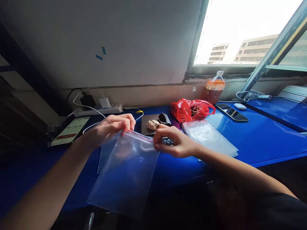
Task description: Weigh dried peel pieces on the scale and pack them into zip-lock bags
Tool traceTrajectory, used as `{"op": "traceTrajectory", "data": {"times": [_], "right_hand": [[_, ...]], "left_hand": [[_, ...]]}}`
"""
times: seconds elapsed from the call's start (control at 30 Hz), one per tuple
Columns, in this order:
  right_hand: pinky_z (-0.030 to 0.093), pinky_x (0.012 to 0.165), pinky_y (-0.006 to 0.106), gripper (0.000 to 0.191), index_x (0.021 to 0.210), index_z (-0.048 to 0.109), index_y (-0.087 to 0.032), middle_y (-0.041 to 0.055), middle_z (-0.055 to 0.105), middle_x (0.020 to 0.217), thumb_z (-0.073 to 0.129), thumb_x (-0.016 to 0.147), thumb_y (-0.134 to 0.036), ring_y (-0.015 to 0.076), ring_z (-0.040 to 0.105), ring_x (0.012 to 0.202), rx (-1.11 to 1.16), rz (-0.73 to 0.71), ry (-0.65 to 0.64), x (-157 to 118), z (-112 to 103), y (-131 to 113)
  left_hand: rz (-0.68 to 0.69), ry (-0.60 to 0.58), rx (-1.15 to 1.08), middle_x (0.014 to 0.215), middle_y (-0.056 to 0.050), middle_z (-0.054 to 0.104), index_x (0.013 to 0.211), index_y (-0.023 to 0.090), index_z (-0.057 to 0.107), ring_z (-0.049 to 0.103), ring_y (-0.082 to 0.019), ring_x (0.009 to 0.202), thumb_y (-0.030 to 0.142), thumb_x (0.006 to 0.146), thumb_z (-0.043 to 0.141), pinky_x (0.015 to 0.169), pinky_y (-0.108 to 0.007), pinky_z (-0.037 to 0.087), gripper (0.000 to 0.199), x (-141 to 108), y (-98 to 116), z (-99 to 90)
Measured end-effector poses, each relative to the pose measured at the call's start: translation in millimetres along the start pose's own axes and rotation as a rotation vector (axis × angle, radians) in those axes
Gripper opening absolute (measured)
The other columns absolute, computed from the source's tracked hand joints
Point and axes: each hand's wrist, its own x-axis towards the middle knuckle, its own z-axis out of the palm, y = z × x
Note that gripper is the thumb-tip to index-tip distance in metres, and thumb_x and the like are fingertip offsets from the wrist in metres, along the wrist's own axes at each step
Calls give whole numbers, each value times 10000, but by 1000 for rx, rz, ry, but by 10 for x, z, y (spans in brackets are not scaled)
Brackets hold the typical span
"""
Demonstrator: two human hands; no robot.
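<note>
A clear zip-lock bag (129, 169) with a red line along its top hangs over the front of the blue table. My left hand (112, 126) pinches its top edge near the left corner. At the right corner, my right hand (176, 140) is closed on the same edge. Another clear bag (103, 156) lies on the table, partly behind the held one. Beyond my hands is a flat kitchen scale (145, 129), its buttons partly covered by my right hand. On the scale sit a pale, bulb-like piece (151, 124) and some dark pieces (164, 118).
Behind the scale lies a red plastic bag (184, 110) with brownish contents. A stack of clear bags (208, 137) is to its front right. Farther back are a drink bottle (214, 88), a phone (231, 112) and a white earbud case (240, 106). A lit phone (70, 131) and power strip (115, 109) are left.
</note>
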Motion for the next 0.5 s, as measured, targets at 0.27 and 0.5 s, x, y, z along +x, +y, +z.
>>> {"op": "traceTrajectory", "data": {"times": [0.27,0.5], "right_hand": [[440,562,217,83,810,575,-185,-10,607,656,553,887,-163,99,547,585,-329,-201,410,-31,147,-29],[415,526,205,116,848,547,-203,-25,642,654,503,955,-217,84,560,539,-392,-344,429,-54,301,-5]], "left_hand": [[-63,209,387,1230,-111,620,1418,255,394,596,-308,1130,697,862,436,947,-480,497,711,-37,140,374],[76,150,663,1465,-117,469,1502,383,74,517,-410,1266,689,722,657,987,-620,468,1021,-99,197,746]]}}
